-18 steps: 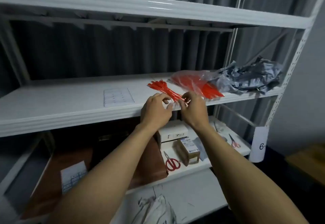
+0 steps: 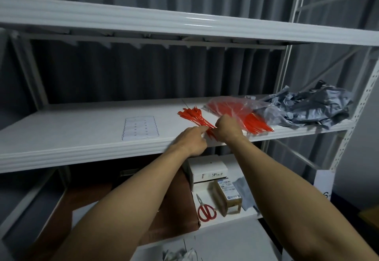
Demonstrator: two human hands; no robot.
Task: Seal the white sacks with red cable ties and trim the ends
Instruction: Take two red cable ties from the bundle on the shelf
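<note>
Frame centre — left grip (image 2: 192, 140) and right grip (image 2: 227, 130) both pinch the loose red cable ties (image 2: 191, 117) lying on the shelf (image 2: 82, 131).

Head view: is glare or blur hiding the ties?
Head view: no; the ties read clearly, slightly soft where left hand and right hand meet them. Head view: glare only on the top shelf; lower shelf dim; edges bowed.

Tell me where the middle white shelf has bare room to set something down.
Widest bare stretch of the middle white shelf: left of the white label sheet. A narrow strip lies between that sheet and the loose bundle of red cable ties. Crowded rightward: left hand, right hand, clear bag of red ties, crumpled grey plastic.
</note>
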